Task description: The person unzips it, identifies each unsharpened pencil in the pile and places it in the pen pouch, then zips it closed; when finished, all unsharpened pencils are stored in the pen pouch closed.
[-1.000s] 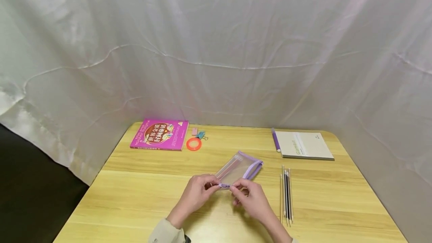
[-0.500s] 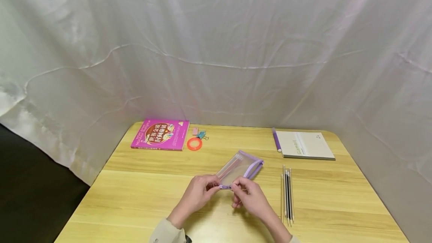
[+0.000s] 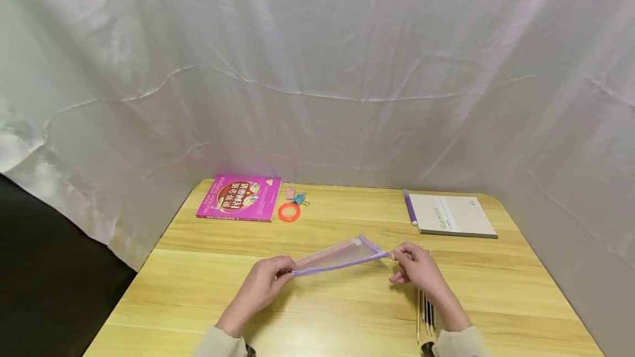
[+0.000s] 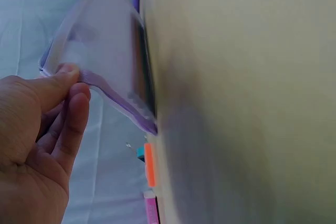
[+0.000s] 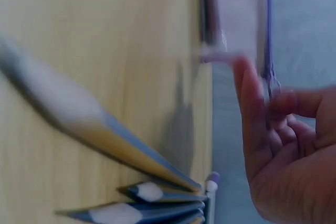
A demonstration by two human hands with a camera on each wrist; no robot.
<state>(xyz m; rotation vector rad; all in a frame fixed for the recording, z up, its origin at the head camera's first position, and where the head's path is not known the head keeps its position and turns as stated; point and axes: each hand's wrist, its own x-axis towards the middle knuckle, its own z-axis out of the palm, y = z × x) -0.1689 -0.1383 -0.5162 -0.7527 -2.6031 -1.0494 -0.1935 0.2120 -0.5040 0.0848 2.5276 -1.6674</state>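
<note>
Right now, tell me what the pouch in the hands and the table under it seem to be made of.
Pouch: it looks like clear, slightly glossy soft plastic with purple fabric-like edging; the table shows through it and it hangs between the left hand and right hand. Table: pale wood or wood-look laminate, smooth, with visible grain lines; which one is unclear.

Head camera looks forward and down across the table [image 3: 347, 313], from a little way off. Each wrist camera sits close, low along the tabletop, blurred. All three views share the clear pouch [image 3: 339, 255] [image 4: 105, 51] [image 5: 236, 9].
</note>
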